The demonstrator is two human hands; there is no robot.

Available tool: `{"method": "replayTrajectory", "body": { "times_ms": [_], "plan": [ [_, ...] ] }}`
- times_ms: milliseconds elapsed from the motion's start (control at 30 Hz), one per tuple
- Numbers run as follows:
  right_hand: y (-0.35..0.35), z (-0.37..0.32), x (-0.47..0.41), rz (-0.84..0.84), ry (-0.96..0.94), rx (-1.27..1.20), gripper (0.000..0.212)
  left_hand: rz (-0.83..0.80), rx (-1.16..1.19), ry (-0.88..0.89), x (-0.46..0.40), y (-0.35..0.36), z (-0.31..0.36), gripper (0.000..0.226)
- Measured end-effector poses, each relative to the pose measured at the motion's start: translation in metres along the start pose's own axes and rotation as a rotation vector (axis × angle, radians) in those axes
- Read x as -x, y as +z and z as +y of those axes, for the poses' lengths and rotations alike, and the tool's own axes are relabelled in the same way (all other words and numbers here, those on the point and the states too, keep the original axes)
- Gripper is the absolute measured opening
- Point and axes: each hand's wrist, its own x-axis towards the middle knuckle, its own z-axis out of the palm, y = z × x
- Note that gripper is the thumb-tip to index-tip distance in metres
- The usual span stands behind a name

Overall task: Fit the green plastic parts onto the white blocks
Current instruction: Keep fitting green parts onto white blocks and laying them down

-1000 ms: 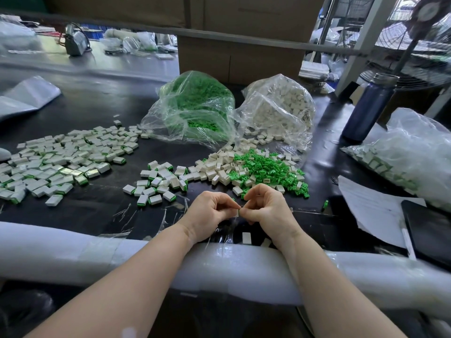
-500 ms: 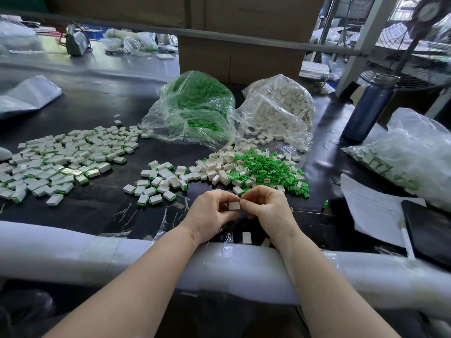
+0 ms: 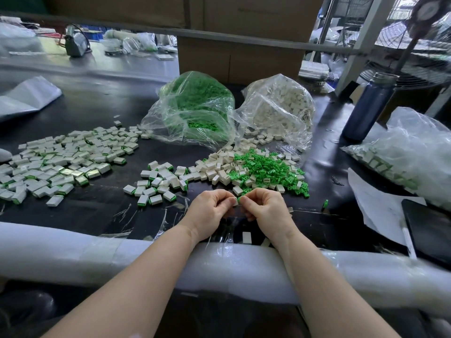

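My left hand (image 3: pixel 210 211) and my right hand (image 3: pixel 264 211) meet fingertip to fingertip above the black table's near edge. Between them my left fingers pinch a small white block (image 3: pixel 235 201) and my right fingers pinch a green plastic part (image 3: pixel 239 199) against it. Just beyond the hands lies a mixed pile of loose green parts (image 3: pixel 266 169) and white blocks (image 3: pixel 219 167). Fitted blocks with green ends lie in a small group (image 3: pixel 156 186) to the left and a wide spread (image 3: pixel 63 162) at far left.
A clear bag of green parts (image 3: pixel 195 106) and a bag of white blocks (image 3: pixel 280 108) stand behind the pile. A blue bottle (image 3: pixel 366 108), another filled bag (image 3: pixel 410 152), paper (image 3: pixel 380 206) and a dark tablet (image 3: pixel 429 230) lie right. White foam padding (image 3: pixel 73 247) lines the near edge.
Both hands stayed together at the same spot. The white block between the fingertips has turned, and a green part now shows at my right fingertips.
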Motion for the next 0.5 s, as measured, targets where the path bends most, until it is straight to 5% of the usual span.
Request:
{"method": "replayTrajectory", "body": {
  "times_ms": [500],
  "plan": [
    [-0.003,-0.0009,0.0011,-0.094,-0.01,0.167,0.026,-0.042,-0.258,0.053,0.0,-0.0007,-0.0013,0.015]
  ]
}}
